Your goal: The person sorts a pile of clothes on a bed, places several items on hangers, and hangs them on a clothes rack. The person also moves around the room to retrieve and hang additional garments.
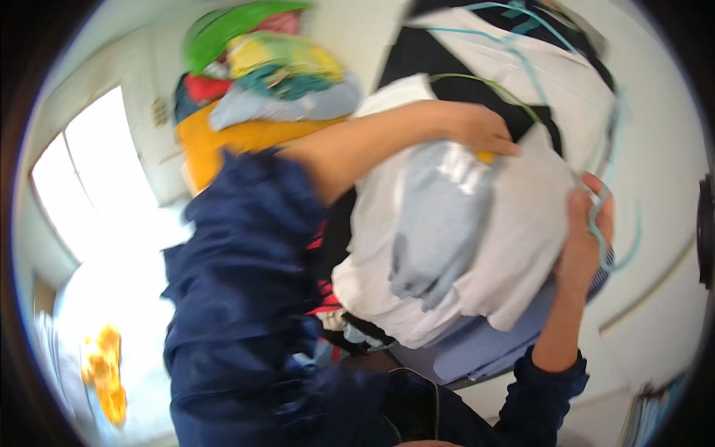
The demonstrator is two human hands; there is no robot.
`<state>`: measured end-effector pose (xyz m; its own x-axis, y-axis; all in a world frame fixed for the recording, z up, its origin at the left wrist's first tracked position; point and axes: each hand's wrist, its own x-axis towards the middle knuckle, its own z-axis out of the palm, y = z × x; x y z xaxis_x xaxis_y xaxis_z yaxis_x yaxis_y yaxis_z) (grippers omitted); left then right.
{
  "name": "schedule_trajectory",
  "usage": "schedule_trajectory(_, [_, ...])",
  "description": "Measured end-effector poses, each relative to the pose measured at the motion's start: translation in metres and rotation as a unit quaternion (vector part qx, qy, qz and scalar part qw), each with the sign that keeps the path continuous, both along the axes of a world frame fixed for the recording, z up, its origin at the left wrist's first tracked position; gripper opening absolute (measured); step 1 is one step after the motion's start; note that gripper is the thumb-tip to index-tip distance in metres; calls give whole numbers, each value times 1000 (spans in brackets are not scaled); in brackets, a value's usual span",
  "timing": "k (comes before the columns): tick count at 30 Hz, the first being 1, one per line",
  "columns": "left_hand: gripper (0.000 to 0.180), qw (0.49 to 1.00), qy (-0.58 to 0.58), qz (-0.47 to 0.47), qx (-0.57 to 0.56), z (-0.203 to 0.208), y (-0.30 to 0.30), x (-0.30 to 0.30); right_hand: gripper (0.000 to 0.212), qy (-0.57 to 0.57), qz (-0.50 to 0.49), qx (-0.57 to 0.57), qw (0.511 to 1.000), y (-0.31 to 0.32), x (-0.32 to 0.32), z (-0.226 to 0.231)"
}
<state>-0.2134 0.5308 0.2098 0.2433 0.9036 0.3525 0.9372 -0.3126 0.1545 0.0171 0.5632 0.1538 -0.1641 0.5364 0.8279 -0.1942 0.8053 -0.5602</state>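
Note:
A white T-shirt (521, 223) with a grey-blue printed patch (443, 216) on its front lies spread before me. A thin green hanger (495, 86) curves at its neckline. My left hand (480, 130) reaches across from the left, its fingers bent together on the shirt's upper part beside a small yellow spot. At the shirt's right edge, my right hand (588, 223) is closed around a light blue hanger (596, 212), thumb in front and fingers behind. Motion blurs the shirt and the left fingertips somewhat.
Folded clothes, green, yellow and orange (205, 145), are stacked at the back left. Another white garment (558, 74) with light blue hangers lies at the far right. Blue-grey cloth (477, 346) lies under the shirt's near edge. A bright window (108, 156) is at left.

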Motion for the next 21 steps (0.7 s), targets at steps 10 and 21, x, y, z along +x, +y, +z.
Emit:
schedule_trajectory(10, [49,975,26,94,-201,-11,113,-40,30,-16,-5,-1,1000,24,-3,-3])
schedule_trajectory(21, [39,928,15,132,349,-239,-136,-42,40,4,-213,92,973,18,8,-44])
